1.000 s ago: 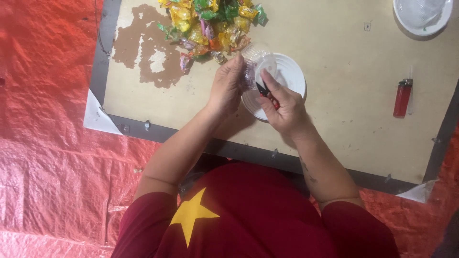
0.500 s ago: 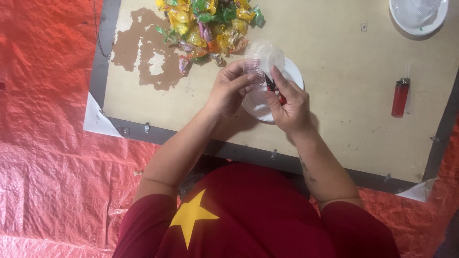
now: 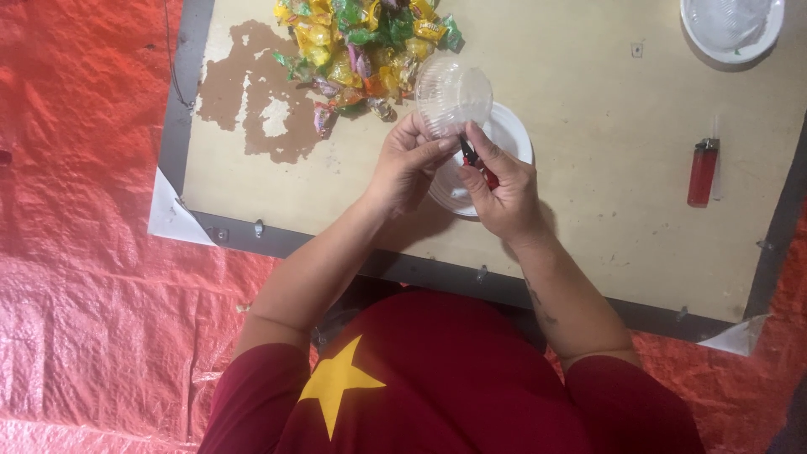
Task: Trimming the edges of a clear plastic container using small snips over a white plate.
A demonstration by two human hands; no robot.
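My left hand pinches the rim of a small clear ribbed plastic cup, tipped with its mouth toward me. My right hand grips a small red-and-black tool, its tip touching the cup's lower rim. Both hands hover over a white round plate lying on the tan board. A heap of colourful wrapped candies lies just beyond the cup at the board's far edge.
A red lighter lies to the right on the board. Another white round dish holding clear plastic sits at the far right corner. A brown worn patch marks the board's left side. Orange-red tarp surrounds the board.
The clear cup has risen and turned so its mouth faces me more fully. Both hands stayed together over the white plate, with the tool still at the rim.
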